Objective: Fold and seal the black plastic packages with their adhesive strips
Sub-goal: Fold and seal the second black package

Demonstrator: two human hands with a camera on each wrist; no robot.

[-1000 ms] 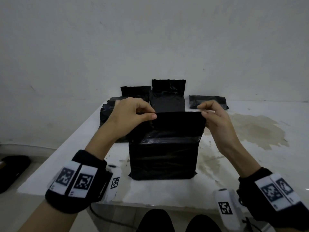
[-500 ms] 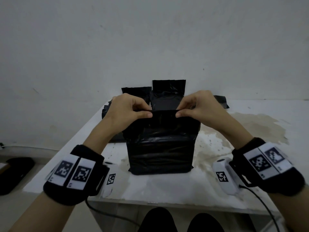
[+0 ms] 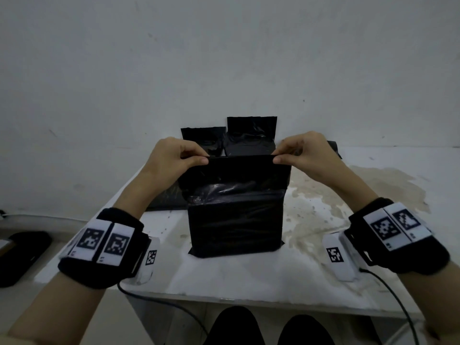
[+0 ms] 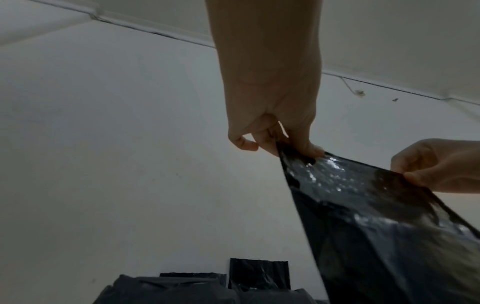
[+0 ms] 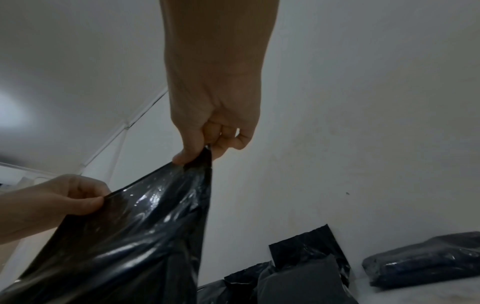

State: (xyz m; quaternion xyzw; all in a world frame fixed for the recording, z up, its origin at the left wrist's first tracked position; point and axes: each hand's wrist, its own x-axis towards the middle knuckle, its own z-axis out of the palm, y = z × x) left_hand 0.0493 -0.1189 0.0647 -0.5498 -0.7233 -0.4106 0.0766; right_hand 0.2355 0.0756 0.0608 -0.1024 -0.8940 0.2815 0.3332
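A filled black plastic package [image 3: 236,220] stands upright on the white table [image 3: 249,277], its flap raised. My left hand [image 3: 196,158] pinches the flap's top edge at its left corner, thumb in front and fingers behind. At the right corner my right hand [image 3: 283,156] pinches the same edge. In the left wrist view the left hand [image 4: 288,144] holds the shiny flap [image 4: 363,185], and the right hand [image 4: 428,174] grips farther along. The right wrist view shows the right hand [image 5: 202,154] gripping the package [image 5: 130,236].
More black packages [image 3: 251,138] lean against the white wall at the table's back, and one lies flat at the right [image 5: 428,259]. A brown stain [image 3: 373,190] marks the table's right side. A dark object [image 3: 22,255] sits on the floor at the left.
My right hand moved from the flap's right edge inward to the middle, then back out to the right corner. The flap's top edge is now pulled straight between both hands.
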